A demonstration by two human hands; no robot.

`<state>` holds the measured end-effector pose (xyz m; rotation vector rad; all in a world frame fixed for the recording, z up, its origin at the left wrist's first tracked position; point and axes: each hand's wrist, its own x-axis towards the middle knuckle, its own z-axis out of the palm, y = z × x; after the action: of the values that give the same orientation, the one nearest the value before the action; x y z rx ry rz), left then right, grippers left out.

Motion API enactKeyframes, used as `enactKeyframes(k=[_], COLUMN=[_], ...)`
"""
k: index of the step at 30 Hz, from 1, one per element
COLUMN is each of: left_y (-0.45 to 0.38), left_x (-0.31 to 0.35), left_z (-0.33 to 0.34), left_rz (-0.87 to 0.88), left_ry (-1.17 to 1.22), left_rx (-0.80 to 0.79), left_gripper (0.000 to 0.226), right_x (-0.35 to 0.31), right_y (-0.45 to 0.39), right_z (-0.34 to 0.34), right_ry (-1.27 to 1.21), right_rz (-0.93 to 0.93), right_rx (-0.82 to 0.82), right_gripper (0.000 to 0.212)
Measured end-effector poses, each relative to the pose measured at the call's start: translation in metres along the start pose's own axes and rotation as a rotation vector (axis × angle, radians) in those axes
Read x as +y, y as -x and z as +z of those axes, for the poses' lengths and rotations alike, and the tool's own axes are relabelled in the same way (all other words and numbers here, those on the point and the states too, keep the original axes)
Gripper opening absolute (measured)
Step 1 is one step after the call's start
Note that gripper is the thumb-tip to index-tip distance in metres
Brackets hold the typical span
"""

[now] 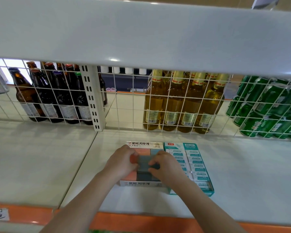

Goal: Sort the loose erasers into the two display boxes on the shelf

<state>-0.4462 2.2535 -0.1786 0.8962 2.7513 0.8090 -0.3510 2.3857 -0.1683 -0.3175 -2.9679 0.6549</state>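
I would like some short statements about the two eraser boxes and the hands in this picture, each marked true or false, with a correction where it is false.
1. Both hands are over the teal box. False: the left hand and right hand are over the white box with orange and grey erasers.
2. The teal box stands to the right of the white box, touching it. True.
3. The teal box holds white-wrapped erasers in rows. True.
4. The hands handle an orange eraser only. False: the fingers of both hands are at grey erasers.
5. Green cans stand behind the wire grid. True.
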Motion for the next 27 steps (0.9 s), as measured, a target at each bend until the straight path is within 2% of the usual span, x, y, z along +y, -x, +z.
enactKeyframes(k=[12, 16, 21, 27], left_y=[0.01, 0.015, 0.021, 0.029], left_x=[-0.002, -0.001, -0.002, 0.004], left_z=[0.002, -0.001, -0.009, -0.012], left_rz=[0.038, 0.045, 0.054, 0.076], left_ry=[0.0, 0.026, 0.087, 0.18], left_rx=[0.076, 0.113, 0.153, 0.108], left_gripper=[0.031, 0.022, 0.025, 0.023], right_x=[-0.002, 0.0, 0.01, 0.017], right_y=[0.004, 0.006, 0.007, 0.013], right_z=[-0.001, -0.004, -0.017, -0.025], right_ry=[-0.02, -0.066, -0.084, -0.136], right_rz=[0.03, 0.064, 0.141, 0.201], right_rx=[0.007, 0.027, 0.065, 0.118], right_gripper=[0.016, 0.021, 0.023, 0.024])
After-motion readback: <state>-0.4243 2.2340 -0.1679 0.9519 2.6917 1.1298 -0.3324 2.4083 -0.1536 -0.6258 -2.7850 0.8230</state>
